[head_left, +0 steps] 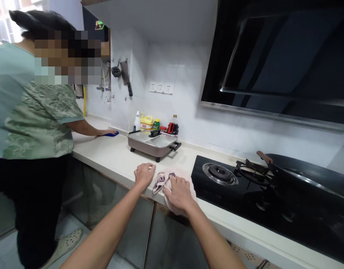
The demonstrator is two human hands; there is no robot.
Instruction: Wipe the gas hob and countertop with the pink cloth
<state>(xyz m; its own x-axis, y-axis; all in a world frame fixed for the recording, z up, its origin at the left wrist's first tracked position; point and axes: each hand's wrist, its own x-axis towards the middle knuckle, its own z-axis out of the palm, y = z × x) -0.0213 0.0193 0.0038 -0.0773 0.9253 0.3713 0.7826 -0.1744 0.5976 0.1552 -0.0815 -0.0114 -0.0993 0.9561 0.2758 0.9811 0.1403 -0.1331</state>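
Note:
My right hand (180,191) presses a pale cloth with dark purple patches (160,181) onto the white countertop (104,150), its fingers bent over the fabric. Part of this cloth hangs down over the front edge. Left of it, my left hand (144,175) rests on the counter with its fingers curled in and nothing visible in them. Just beyond my hands stands a brown electric pan (152,146) with a glass lid and black handles. The black gas stove (217,194) begins right beside the cloth.
At the left a person (43,119) leans over the counter, one hand on a blue cloth (113,133). Bottles (146,121) stand behind the pan. A large wok (306,179) sits on the stove under the range hood (284,56). A cleaver (125,76) hangs on the wall.

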